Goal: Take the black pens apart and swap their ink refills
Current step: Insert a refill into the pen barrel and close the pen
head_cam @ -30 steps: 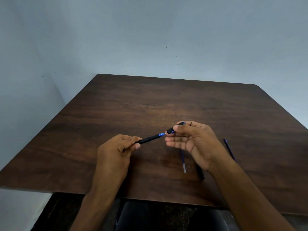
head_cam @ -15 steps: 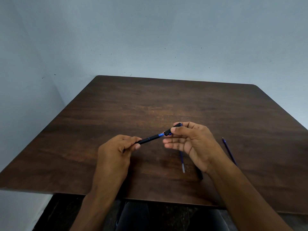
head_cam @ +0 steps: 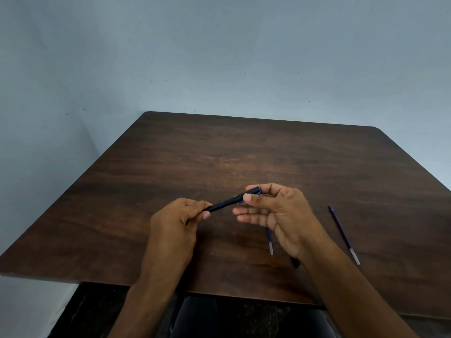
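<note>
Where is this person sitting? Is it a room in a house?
Probably a plain indoor room, though I cannot tell if it is a house. A dark wooden table stands in the corner of bare, pale blue walls. Only a pen and refills are out.

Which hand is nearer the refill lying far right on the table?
Right. The right hand is just left of that refill, apart from it, pinching the pen. The left hand is farther left, gripping the pen's other end.

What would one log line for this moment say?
left hand: grips black pen | right hand: pinches its far end | two refills on table
</note>
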### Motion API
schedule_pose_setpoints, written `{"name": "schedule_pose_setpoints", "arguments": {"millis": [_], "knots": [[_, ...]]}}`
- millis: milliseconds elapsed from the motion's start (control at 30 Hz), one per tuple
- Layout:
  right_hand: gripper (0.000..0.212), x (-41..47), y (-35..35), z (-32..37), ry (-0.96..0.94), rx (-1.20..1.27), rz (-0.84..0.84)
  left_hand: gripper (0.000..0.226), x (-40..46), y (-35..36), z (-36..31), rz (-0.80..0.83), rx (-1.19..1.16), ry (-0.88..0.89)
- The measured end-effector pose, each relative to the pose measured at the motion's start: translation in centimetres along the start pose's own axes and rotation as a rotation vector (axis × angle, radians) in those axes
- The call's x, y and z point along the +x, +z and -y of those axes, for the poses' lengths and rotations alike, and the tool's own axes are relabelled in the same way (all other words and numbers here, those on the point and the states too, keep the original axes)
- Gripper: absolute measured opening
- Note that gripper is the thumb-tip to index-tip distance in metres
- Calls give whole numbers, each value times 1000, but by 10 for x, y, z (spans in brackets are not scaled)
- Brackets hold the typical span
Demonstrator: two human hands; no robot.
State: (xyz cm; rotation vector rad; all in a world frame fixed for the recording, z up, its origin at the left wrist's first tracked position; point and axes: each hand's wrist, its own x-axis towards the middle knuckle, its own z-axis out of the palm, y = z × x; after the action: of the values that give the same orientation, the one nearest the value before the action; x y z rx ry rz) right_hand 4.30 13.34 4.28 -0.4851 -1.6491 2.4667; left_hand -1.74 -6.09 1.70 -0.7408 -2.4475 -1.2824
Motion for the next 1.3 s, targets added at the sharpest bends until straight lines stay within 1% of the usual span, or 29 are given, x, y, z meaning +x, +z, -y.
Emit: {"name": "schedule_pose_setpoints", "arguments": {"millis": [100, 233, 400, 500, 567, 700, 767, 1000, 1300], "knots": [[26, 0, -1, -2, 8, -3, 12, 23, 0, 1, -1, -3, 0, 5], [36, -2, 3, -3, 2, -16, 23, 23, -2, 3, -5, 4, -12, 12], [25, -2, 5, -7, -3, -30, 15, 22, -3, 2, -7, -2, 4, 19], [30, -2, 5, -8, -22, -29, 7, 21, -3, 2, -9, -7, 15, 12], [32, -2, 6, -9, -70, -40, -34, 21, -2, 1, -9, -16, 26, 15], [15, -1, 8, -14, -169, -88, -111, 21, -1, 2, -10, -9, 18, -11], [12, 0, 10, -16, -181, -96, -137, 20, -2, 5, -11, -12, 14, -12], [14, 0, 11, -18, -248, -175, -169, 21, -9, 8, -15, -51, -43, -31], [13, 4, 13, -20, -216, -213, -172, 20, -12, 9, -19, -65, -31, -65]]}}
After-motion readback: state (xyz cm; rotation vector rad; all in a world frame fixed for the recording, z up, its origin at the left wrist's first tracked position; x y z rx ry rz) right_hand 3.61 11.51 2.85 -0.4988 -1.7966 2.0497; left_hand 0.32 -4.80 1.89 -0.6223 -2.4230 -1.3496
